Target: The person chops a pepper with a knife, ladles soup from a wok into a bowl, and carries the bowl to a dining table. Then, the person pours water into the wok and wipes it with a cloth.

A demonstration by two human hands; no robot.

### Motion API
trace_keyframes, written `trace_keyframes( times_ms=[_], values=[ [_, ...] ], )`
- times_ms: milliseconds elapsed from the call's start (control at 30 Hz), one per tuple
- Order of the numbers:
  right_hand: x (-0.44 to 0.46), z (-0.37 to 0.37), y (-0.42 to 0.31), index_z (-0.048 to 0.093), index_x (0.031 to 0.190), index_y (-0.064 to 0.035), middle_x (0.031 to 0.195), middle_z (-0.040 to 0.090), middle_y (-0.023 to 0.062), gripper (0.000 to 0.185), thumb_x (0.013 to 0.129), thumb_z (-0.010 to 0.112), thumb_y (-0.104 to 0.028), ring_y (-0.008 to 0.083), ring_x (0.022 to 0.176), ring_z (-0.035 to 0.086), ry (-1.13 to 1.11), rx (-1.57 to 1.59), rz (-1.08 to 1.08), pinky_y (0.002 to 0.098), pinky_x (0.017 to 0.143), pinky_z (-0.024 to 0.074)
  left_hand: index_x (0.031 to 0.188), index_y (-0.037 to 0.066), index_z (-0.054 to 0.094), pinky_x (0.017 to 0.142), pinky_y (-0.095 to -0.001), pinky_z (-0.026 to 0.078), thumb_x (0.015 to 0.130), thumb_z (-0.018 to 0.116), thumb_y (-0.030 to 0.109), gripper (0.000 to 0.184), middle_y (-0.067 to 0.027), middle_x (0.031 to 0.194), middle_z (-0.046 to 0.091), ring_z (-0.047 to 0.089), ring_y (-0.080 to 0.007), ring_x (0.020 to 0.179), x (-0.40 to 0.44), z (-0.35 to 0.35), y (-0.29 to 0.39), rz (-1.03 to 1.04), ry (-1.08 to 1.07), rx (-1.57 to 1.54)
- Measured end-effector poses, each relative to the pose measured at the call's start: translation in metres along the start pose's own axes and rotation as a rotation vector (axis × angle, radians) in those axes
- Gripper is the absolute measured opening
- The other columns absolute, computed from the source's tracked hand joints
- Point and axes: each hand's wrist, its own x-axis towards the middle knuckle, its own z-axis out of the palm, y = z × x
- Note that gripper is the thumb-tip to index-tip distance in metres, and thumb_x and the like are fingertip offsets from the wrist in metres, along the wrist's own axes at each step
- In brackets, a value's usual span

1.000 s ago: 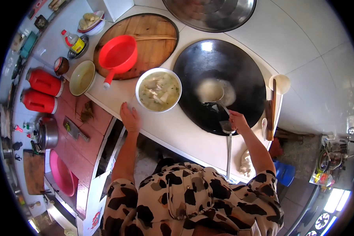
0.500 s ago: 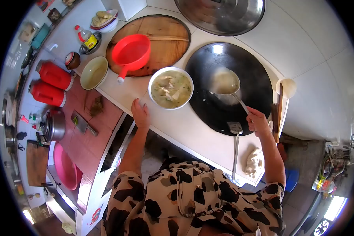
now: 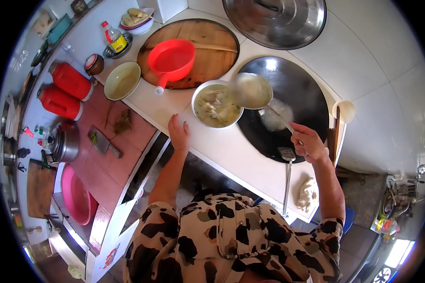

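Metal ladle, head view: above adjoining rims of wok and soup bowl; contact unclear.
Handling: probably stiff, front-heavy when loaded, easily spilled; best gripped along its handle, kept level.
Right hand: fingers curled round the handle.
Left hand: fingers loosely spread, holding nothing, near the counter edge.
Count: one ladle, wok, soup bowl, spatula; two red thermoses.

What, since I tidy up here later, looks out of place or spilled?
The cleaver lies straight on the red tiles with green scraps on it, as if left mid-use, which looks untidy. I see no clear spill.
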Motion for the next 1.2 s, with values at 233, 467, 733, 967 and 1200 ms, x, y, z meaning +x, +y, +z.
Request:
trace_keyframes(
  times_ms=[233, 467, 733, 967, 1200],
  values=[
    [0.016, 0.055, 0.017, 0.049, 0.129, -0.0020, 0.063, 0.043, -0.0027, 0.041, 0.087, 0.049, -0.005, 0.0035, 0.044, 0.031, -0.097, -0.188, -0.069, 0.0187, 0.038, 0.0232, 0.123, -0.004, 0.041, 0.101, -0.0443, 0.033, 0.084, 0.052, 0.012, 0.043, -0.0235, 0.123, 0.046, 0.042, -0.0396, 0.115, 0.001, -0.002, 0.001, -0.006, 0.004, -0.032],
    [0.032, 0.071, 0.043, 0.055, 0.120, -0.0029, 0.076, 0.059, 0.0222, 0.035, 0.085, 0.051, -0.007, 0.0314, 0.072, 0.063, 0.160, -1.047, -0.736, 0.0323, 0.066, 0.0481, 0.122, -0.003, 0.043, 0.101, -0.0437, 0.033, 0.085, 0.052, 0.016, 0.043, -0.0233, 0.124, 0.044, 0.042, -0.0385, 0.116, 0.001, -0.002, 0.000, -0.022, -0.003, -0.034],
    [0.036, 0.061, 0.037, 0.054, 0.123, -0.0036, 0.066, 0.055, 0.0072, 0.037, 0.087, 0.051, -0.005, 0.0137, 0.054, 0.052, 0.213, -0.871, -0.642, 0.0261, 0.055, 0.0433, 0.123, -0.004, 0.043, 0.100, -0.0443, 0.033, 0.085, 0.052, 0.012, 0.042, -0.0237, 0.124, 0.045, 0.042, -0.0394, 0.116, 0.001, -0.004, 0.004, -0.014, 0.007, -0.028],
    [0.037, 0.053, 0.050, 0.056, 0.117, 0.0012, 0.081, 0.064, 0.0171, 0.034, 0.085, 0.056, -0.011, 0.0151, 0.075, 0.060, 0.216, -0.692, -0.500, 0.0277, 0.070, 0.0472, 0.123, -0.003, 0.043, 0.102, -0.0449, 0.031, 0.084, 0.053, 0.014, 0.044, -0.0234, 0.125, 0.045, 0.041, -0.0391, 0.117, -0.001, 0.000, -0.001, 0.000, 0.007, -0.018],
    [0.021, 0.061, 0.079, 0.060, 0.113, -0.0083, 0.067, 0.055, 0.0075, 0.038, 0.076, 0.056, -0.001, 0.0235, 0.056, 0.059, 0.320, -1.299, -1.012, 0.0331, 0.046, 0.0474, 0.123, -0.005, 0.042, 0.099, -0.0454, 0.034, 0.085, 0.052, 0.013, 0.043, -0.0253, 0.121, 0.047, 0.044, -0.0411, 0.113, 0.000, 0.003, -0.002, 0.088, 0.061, -0.012]
  ],
)
